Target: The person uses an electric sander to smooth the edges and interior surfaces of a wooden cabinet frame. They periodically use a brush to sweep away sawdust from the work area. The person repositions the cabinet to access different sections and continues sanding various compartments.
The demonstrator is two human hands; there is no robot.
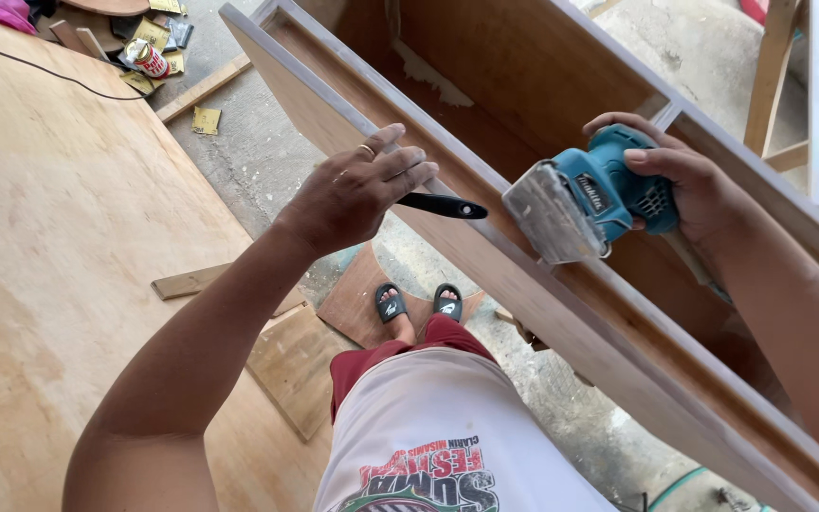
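Note:
My right hand point(684, 180) grips a blue palm sander point(599, 194), tilted up so its grey sanding pad faces left, just above the near edge of a long wooden cabinet frame point(523, 275). My left hand point(362, 190) rests flat on that pale top edge with fingers spread, a ring on one finger. A black handle-like tool point(443, 205) pokes out from under the left hand's fingers; I cannot tell whether the hand holds it.
A large plywood sheet point(59, 246) lies at the left. Wood offcuts point(296, 360) lie on the concrete floor by my sandalled feet point(419, 303). Sandpaper scraps and a can point(149, 57) sit at the top left. A wooden frame leg point(770, 76) stands at the top right.

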